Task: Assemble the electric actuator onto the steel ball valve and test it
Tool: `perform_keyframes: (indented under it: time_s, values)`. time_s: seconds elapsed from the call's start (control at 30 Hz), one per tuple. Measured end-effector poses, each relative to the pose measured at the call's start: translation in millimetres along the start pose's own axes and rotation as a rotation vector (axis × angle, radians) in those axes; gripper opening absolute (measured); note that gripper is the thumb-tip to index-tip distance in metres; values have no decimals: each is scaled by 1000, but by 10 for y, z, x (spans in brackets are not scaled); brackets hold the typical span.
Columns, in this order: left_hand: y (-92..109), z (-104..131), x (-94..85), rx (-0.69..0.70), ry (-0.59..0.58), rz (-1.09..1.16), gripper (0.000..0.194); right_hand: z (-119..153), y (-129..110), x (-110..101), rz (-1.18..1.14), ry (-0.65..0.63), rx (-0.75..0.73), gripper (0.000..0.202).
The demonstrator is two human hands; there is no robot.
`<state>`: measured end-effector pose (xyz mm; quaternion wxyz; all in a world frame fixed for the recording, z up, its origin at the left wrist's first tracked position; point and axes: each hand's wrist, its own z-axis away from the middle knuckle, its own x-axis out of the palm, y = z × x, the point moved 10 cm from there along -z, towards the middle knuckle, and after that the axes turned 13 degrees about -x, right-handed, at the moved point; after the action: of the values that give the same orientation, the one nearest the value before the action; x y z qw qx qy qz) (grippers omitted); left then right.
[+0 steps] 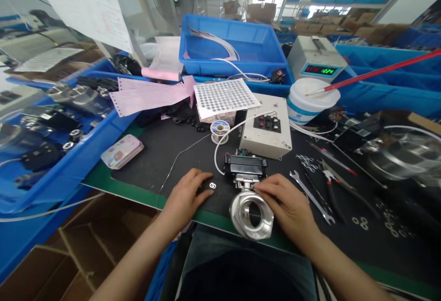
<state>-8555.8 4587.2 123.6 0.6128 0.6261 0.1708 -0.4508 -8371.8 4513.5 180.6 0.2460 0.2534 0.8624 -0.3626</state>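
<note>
A motorized ball valve [234, 213] with a shiny steel body lies at the bench's front edge, its round bore facing up. The black actuator [245, 166] joins it through a metal neck. My right hand [287, 202] is closed at that neck, thumb and forefinger pressed together against it; any small part between the fingertips is hidden. To the left, my left hand [188, 193] rests on the black mat with thumb and forefinger apart, holding nothing. Two small washers [212, 185] lie overlapping just beyond the gap between those fingers.
A solder spool [219, 132] and a grey switch box [265, 126] stand behind the valve. An open-end wrench [312, 197], pliers [332, 190] and loose rings [361, 222] lie on the right. Blue bins [230, 34] line the back; another bin [86, 154] of valves is at left.
</note>
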Motion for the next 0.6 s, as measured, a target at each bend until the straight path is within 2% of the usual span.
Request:
perform_keyframes:
  time_s: [0.13, 0.33, 0.4, 0.47, 0.6]
  values:
    - [-42, -5, 9, -2, -112, 43, 20, 60, -102, 26, 256, -66, -191, 28]
    - [140, -123, 103, 55, -147, -187, 13, 55, -195, 14, 557, -115, -442, 35]
    - [210, -143, 123, 97, -162, -233, 11, 42, -176, -57, 605, -92, -429, 36]
    - [295, -125, 96, 157, -151, -213, 11, 48, -119, -178, 605, -59, -341, 37]
    - [385, -46, -99, 138, -32, 69, 8, 172, -53, -479, 527, 45, -153, 30]
